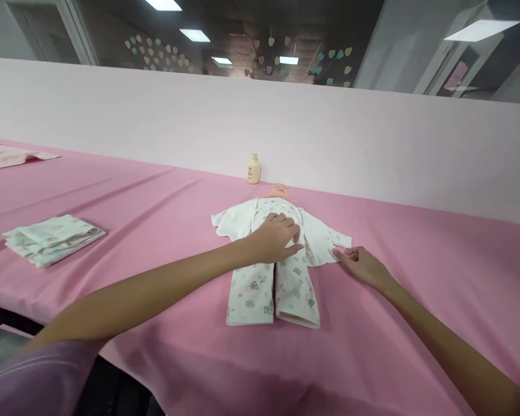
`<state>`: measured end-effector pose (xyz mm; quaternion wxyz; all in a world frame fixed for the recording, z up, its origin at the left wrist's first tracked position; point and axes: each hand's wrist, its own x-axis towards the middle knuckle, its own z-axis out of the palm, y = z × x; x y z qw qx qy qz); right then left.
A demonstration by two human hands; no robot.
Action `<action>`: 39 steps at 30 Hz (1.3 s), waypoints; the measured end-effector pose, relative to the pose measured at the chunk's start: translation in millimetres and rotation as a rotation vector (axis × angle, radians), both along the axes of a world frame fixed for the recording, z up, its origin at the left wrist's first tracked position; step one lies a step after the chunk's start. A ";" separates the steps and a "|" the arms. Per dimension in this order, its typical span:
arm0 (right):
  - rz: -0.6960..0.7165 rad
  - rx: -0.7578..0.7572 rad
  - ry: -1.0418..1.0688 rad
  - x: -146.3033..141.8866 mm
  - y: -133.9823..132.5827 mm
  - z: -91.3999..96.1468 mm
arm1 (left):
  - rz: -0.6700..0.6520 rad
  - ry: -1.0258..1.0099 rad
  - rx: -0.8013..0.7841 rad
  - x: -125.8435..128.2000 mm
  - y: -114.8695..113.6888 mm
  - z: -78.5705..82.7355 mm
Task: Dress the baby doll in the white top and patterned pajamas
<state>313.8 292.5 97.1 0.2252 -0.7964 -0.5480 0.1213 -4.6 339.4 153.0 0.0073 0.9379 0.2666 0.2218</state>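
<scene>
A baby doll [278, 190] lies on its back on the pink tablecloth [156, 208], dressed in a white printed top [238, 222] and matching trousers [271, 289]. My left hand [276, 237] rests flat on the doll's belly, fingers stretched toward the right. My right hand [360, 263] sits on the cloth at the doll's right side, its fingertips pinching the hem of the top's open flap [325, 245].
A folded stack of printed baby clothes [52, 238] lies at the left. A small cream pump bottle [253, 169] stands against the pale pink back wall [372, 150]. Another pinkish cloth [8, 156] lies at the far left.
</scene>
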 end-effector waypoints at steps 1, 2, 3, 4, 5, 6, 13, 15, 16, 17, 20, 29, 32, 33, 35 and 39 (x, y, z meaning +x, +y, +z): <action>0.012 -0.011 0.003 1.1 8.0 -4.9 | -0.019 0.003 0.046 16.6 19.1 -2.4; 0.028 -0.029 0.022 1.6 14.7 -9.1 | -0.031 0.017 0.056 31.2 36.8 -4.4; 0.043 -0.050 0.059 1.6 20.2 -11.8 | -0.038 0.039 0.036 43.8 52.6 -5.7; 0.051 -0.061 0.109 1.2 24.4 -12.8 | -0.031 0.060 0.011 54.3 66.0 -6.2; 0.054 -0.073 0.182 0.4 27.6 -11.7 | -0.017 0.081 -0.023 62.7 76.9 -5.8; 0.056 -0.076 0.277 -0.8 29.8 -8.6 | 0.005 0.095 -0.073 69.4 85.5 -4.5; 0.264 0.021 0.804 -37.7 34.8 41.7 | 0.226 0.064 -0.634 99.3 114.2 32.3; 0.333 0.066 0.717 -61.2 36.8 52.6 | 0.272 0.165 -0.721 111.2 121.7 46.7; 0.372 0.100 0.642 -73.9 37.7 56.0 | 0.293 0.241 -0.731 117.9 125.5 52.8; 0.408 0.125 0.567 -86.6 38.2 58.3 | 0.314 0.321 -0.708 124.7 129.2 57.7; 0.492 0.147 0.456 -118.3 37.1 59.5 | 0.382 0.479 -0.497 140.5 139.0 64.5; 0.664 0.175 0.245 -146.4 26.2 40.7 | 0.448 0.483 -0.271 110.6 152.0 60.2; 0.742 0.259 0.064 -151.7 28.5 27.2 | 0.385 0.435 -0.232 99.7 145.5 53.6; 0.761 0.285 0.020 -153.1 29.8 22.7 | 0.363 0.425 -0.220 98.5 142.9 50.7; 0.783 0.311 -0.022 -154.8 32.2 15.0 | 0.341 0.427 -0.208 99.6 138.4 45.3; 0.776 0.307 -0.039 -155.1 33.1 8.3 | 0.372 0.445 -0.226 106.1 136.0 43.2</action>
